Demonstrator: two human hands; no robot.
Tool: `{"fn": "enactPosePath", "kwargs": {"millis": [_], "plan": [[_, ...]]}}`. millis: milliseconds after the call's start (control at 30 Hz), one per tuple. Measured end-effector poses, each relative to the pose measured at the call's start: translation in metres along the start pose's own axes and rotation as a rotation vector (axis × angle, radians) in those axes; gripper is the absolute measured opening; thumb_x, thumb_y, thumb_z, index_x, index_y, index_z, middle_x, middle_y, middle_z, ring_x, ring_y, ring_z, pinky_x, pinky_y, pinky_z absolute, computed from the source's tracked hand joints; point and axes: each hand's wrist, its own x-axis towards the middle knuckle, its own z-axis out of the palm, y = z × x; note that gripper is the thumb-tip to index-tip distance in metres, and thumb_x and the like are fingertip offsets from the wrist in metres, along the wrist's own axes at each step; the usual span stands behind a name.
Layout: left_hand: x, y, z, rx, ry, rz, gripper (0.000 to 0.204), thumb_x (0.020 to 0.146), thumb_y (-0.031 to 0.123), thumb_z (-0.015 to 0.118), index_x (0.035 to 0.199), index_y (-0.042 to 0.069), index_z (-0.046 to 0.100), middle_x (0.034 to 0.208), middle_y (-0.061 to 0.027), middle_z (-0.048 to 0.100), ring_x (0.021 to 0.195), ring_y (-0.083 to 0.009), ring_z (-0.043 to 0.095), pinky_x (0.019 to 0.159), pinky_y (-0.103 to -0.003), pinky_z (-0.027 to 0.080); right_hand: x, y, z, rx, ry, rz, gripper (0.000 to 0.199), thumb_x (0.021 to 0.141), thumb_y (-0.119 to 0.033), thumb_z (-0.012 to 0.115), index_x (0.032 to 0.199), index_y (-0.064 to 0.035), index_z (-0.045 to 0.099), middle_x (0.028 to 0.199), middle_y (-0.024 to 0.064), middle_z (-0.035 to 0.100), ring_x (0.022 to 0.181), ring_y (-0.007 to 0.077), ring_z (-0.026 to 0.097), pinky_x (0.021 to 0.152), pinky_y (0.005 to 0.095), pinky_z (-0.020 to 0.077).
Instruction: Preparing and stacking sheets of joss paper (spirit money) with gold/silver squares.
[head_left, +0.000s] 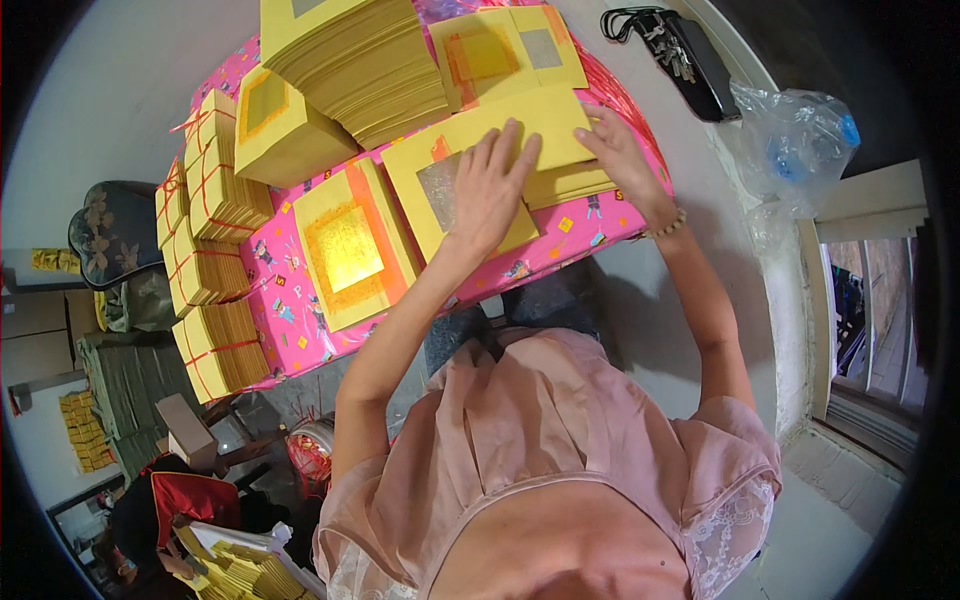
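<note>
My left hand (492,185) lies with its fingers spread on a pile of yellow paper (515,238) that shows a silver square and an orange mark. Next to it, a plain yellow sheet (550,118) covers the right part of the pile. My right hand (625,160), a beaded bracelet at its wrist, has its bent fingers on the right edge of this sheet. Just left of the pile lies another stack of yellow paper (340,205), with a gold square framed in orange on top. The underside of the right fingers is hidden.
A tall yellow paper stack (360,80) stands at the back, and bundles tied with red string (225,350) line the left side. Pink patterned cloth (290,310) covers the table. Right of it lie keys (675,55), a black pouch (708,75) and a clear plastic bag (795,145).
</note>
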Motion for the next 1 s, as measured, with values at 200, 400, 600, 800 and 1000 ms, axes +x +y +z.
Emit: {"fn": "enactPosePath", "kwargs": {"millis": [200, 400, 600, 800, 1000], "plan": [[-0.007, 0.011, 0.015, -0.262, -0.096, 0.038, 0.059, 0.079, 0.013, 0.074, 0.136, 0.017, 0.057, 0.141, -0.0143, 0.053, 0.131, -0.0367, 0.047, 0.103, -0.048, 0.041, -0.024, 0.014, -0.046, -0.167, 0.103, 0.185, 0.036, 0.102, -0.009, 0.052, 0.136, -0.0019, 0.042, 0.113, 0.0102, 0.066, 0.096, 0.0116, 0.067, 0.069, 0.0257, 0.0567], [-0.017, 0.01, 0.03, -0.267, -0.135, 0.019, 0.047, 0.081, 0.022, 0.075, 0.126, 0.015, 0.062, 0.134, -0.0144, 0.056, 0.127, -0.0367, 0.05, 0.105, -0.047, 0.041, -0.023, 0.053, -0.057, -0.223, 0.093, 0.166, 0.036, 0.102, -0.01, 0.052, 0.135, -0.0006, 0.042, 0.109, 0.0106, 0.067, 0.089, 0.0121, 0.067, 0.063, 0.0245, 0.0557], [-0.024, 0.011, 0.044, -0.325, -0.163, -0.027, 0.042, 0.08, 0.023, 0.076, 0.121, 0.018, 0.068, 0.128, -0.0123, 0.061, 0.121, -0.0352, 0.054, 0.102, -0.046, 0.042, -0.022, 0.071, -0.07, -0.275, 0.046, 0.212, 0.036, 0.101, -0.011, 0.054, 0.134, -0.0008, 0.044, 0.101, 0.0093, 0.068, 0.083, 0.0111, 0.067, 0.06, 0.0239, 0.0521], [-0.025, 0.009, 0.045, -0.31, -0.196, -0.06, 0.04, 0.077, 0.025, 0.077, 0.116, 0.019, 0.071, 0.123, -0.0105, 0.065, 0.113, -0.0323, 0.057, 0.097, -0.044, 0.043, -0.031, 0.047, -0.057, -0.594, 0.171, 0.019, 0.031, 0.097, -0.018, 0.063, 0.123, -0.0021, 0.059, 0.093, 0.0104, 0.07, 0.078, 0.016, 0.069, 0.062, 0.0304, 0.053], [-0.021, 0.011, 0.043, -0.274, -0.201, -0.045, 0.04, 0.076, 0.027, 0.078, 0.115, 0.02, 0.072, 0.122, -0.01, 0.065, 0.111, -0.0309, 0.057, 0.096, -0.043, 0.041, -0.039, 0.051, -0.081, -0.851, 0.192, -0.028, 0.026, 0.095, -0.026, 0.065, 0.109, -0.0042, 0.069, 0.09, 0.0105, 0.071, 0.082, 0.0267, 0.071, 0.072, 0.0372, 0.0542]]}}
